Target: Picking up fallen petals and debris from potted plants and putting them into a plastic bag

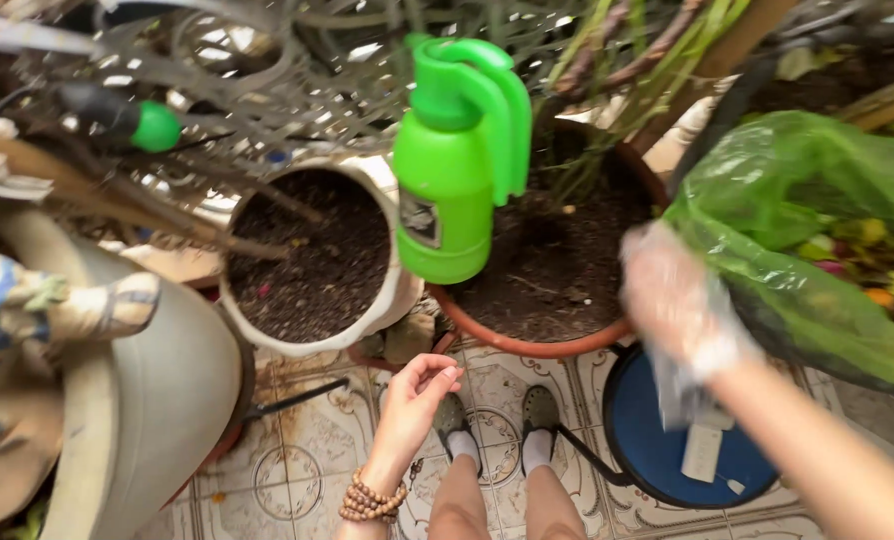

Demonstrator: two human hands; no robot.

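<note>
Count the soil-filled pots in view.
2. A white pot sits left of the green spray bottle; a terracotta pot sits behind and right of it. Foliage and the green bag may hide others.

White soil pot — green sprayer

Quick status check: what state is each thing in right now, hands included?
Left hand: bare, empty, fingers loosely curled.
Right hand: in a clear plastic glove, blurred, at the green bag's edge.
Green plastic bag: open, colourful scraps inside.
Green spray bottle: upright, capped.
White pot: filled with soil, no plant.
Terracotta pot: soil, planted.
</note>
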